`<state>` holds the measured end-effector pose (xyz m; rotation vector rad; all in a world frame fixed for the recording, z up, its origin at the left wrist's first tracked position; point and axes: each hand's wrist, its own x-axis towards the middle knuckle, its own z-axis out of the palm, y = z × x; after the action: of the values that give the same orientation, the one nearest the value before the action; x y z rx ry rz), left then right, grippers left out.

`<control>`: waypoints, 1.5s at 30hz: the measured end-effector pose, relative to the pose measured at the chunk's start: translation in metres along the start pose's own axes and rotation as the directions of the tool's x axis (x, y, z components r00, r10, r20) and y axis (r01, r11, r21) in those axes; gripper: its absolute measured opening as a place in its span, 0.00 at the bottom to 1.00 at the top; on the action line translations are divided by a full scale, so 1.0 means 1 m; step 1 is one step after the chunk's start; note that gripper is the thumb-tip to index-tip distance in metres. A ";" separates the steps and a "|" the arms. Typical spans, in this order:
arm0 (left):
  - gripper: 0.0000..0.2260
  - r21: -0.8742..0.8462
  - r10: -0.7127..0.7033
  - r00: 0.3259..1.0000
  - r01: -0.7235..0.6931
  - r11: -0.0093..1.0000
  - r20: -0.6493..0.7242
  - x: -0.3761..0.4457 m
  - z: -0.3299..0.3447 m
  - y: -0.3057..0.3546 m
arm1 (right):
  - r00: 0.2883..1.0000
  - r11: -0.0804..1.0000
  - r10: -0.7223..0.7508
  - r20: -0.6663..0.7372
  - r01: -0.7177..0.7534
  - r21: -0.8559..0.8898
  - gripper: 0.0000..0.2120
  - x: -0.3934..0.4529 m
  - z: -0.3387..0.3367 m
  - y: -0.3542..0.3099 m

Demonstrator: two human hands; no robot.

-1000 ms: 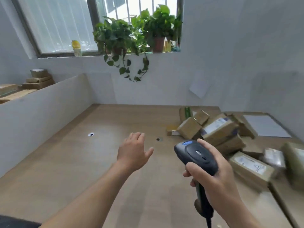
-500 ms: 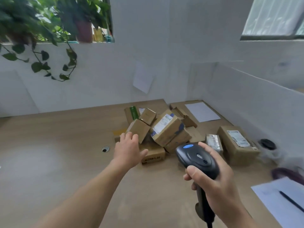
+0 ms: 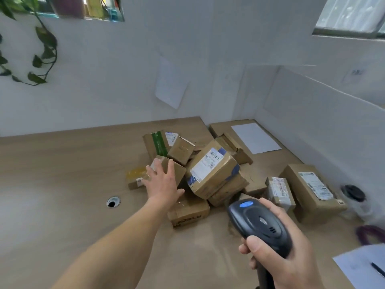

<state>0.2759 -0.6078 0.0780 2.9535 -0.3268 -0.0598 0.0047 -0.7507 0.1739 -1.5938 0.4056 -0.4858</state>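
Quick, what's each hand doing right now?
Left hand: open, fingers spread at a small cardboard box.
Right hand: holding the barcode scanner.

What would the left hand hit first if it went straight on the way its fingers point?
Probably the small brown box at the left edge of the parcel pile; the left hand may be touching it.

Soft, even daylight enters from the frosted glass window (image 3: pixel 352 13) above the surface's far right corner, leaving faint shadows. Wide-angle bending curves the edges, and the whole view is slightly motion-blurred.
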 end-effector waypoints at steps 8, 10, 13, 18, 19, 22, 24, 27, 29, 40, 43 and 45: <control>0.60 0.008 -0.078 0.997 0.078 0.997 -0.003 0.036 0.037 -0.009 | 0.998 0.997 0.063 -0.011 -0.063 -0.036 0.49 0.024 0.006 0.021; 0.60 0.001 -0.089 0.996 0.089 0.996 -0.004 0.037 0.044 -0.011 | 0.998 0.997 0.067 -0.004 -0.067 -0.047 0.49 0.025 0.008 0.024; 0.59 -0.038 -0.105 0.994 0.104 0.994 -0.013 0.040 0.048 -0.017 | 0.995 0.993 0.094 0.016 -0.093 -0.069 0.49 0.027 0.010 0.025; 0.57 -0.024 -0.072 0.996 0.071 0.997 -0.043 0.029 0.041 -0.034 | 0.992 0.994 0.100 0.077 -0.097 -0.046 0.49 0.027 0.015 0.022; 0.56 -0.004 -0.053 0.998 0.053 0.999 -0.044 0.023 0.040 -0.041 | 0.992 0.995 0.097 0.082 -0.095 -0.030 0.48 0.024 0.018 0.020; 0.54 0.097 0.045 0.994 -0.036 0.995 -0.095 -0.006 0.039 -0.066 | 0.989 0.997 0.080 0.126 -0.082 0.015 0.47 0.018 0.025 0.010; 0.53 0.173 0.110 0.990 -0.093 0.981 -0.089 -0.034 0.039 -0.084 | 0.977 0.996 0.079 0.196 -0.083 0.011 0.49 0.012 0.030 0.001; 0.51 0.216 0.162 0.986 -0.149 0.965 -0.044 -0.093 0.044 -0.108 | 0.959 0.996 0.069 0.274 -0.080 0.029 0.39 -0.001 0.034 -0.013; 0.54 0.212 0.188 0.980 -0.170 0.962 -0.067 -0.138 0.054 -0.120 | 0.950 0.997 0.043 0.310 -0.062 0.053 0.38 -0.013 0.035 -0.017; 0.51 0.303 0.208 0.958 -0.142 0.942 -0.196 -0.333 0.100 -0.128 | 0.865 0.997 -0.019 0.502 -0.021 0.074 0.37 -0.083 0.017 -0.016; 0.51 0.241 0.136 0.983 -0.103 0.965 -0.124 -0.365 0.107 -0.126 | 0.847 0.997 -0.010 0.531 -0.032 0.070 0.39 -0.098 0.011 -0.015; 0.45 0.170 0.058 0.997 -0.050 0.984 -0.046 -0.377 0.106 -0.122 | 0.839 0.997 -0.008 0.544 -0.033 0.066 0.39 -0.106 0.009 -0.016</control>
<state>-0.0716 -0.4249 -0.0390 3.1043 -0.4247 0.0530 -0.0802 -0.6857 0.1820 -1.5770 -0.0388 -0.0180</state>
